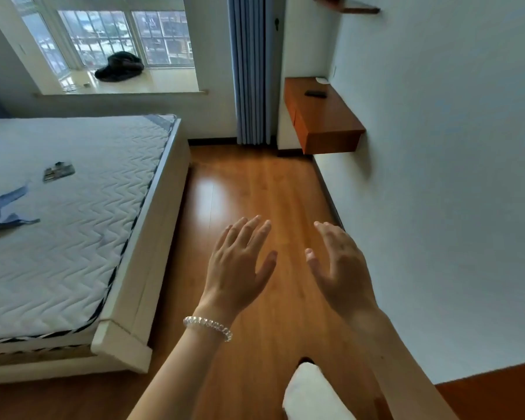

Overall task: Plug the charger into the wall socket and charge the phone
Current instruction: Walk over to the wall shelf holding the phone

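Phone or charger, you cannot tell which: a small dark flat object [315, 93] lies on the wall-mounted brown wooden shelf [331, 128] far ahead, with a small white item [322, 80] near it. Your left hand [240, 262], with a clear coiled bracelet [208, 327] on its wrist, and your right hand [340, 265] hover empty, fingers spread, over the wooden floor [240, 183] beside the white quilted mattress [73, 207].
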`<state>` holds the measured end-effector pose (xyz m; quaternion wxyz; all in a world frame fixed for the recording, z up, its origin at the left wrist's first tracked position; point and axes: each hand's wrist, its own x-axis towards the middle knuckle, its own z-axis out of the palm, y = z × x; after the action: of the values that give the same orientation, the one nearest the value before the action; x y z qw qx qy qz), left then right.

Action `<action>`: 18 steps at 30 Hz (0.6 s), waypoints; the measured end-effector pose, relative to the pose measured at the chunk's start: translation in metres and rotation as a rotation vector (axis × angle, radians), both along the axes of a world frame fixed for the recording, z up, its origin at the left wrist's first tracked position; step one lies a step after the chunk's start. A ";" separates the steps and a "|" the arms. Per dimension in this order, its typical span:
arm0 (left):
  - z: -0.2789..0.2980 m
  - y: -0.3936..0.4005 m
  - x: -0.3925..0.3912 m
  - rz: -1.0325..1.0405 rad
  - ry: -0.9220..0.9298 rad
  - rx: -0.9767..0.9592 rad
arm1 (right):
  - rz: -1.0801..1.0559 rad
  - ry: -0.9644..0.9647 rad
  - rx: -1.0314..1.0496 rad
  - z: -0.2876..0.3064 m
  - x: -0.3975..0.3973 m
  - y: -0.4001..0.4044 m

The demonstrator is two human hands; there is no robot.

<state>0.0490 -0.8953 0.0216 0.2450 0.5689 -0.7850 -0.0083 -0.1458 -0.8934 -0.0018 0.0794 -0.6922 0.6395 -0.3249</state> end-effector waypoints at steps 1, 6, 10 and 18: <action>-0.003 -0.018 -0.004 -0.006 -0.004 0.008 | -0.007 0.000 0.001 -0.003 -0.004 -0.017; -0.012 -0.120 -0.028 -0.022 -0.026 0.018 | -0.013 0.004 0.009 -0.012 -0.029 -0.121; -0.004 -0.210 -0.051 -0.012 -0.036 0.020 | -0.002 -0.007 0.007 -0.006 -0.054 -0.216; 0.006 -0.362 -0.074 0.020 -0.043 0.027 | 0.037 -0.022 0.012 -0.001 -0.080 -0.374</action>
<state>-0.0247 -1.2570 0.0273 0.2204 0.5800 -0.7842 -0.0040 -0.2263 -1.2673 -0.0028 0.0964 -0.7000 0.6275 -0.3272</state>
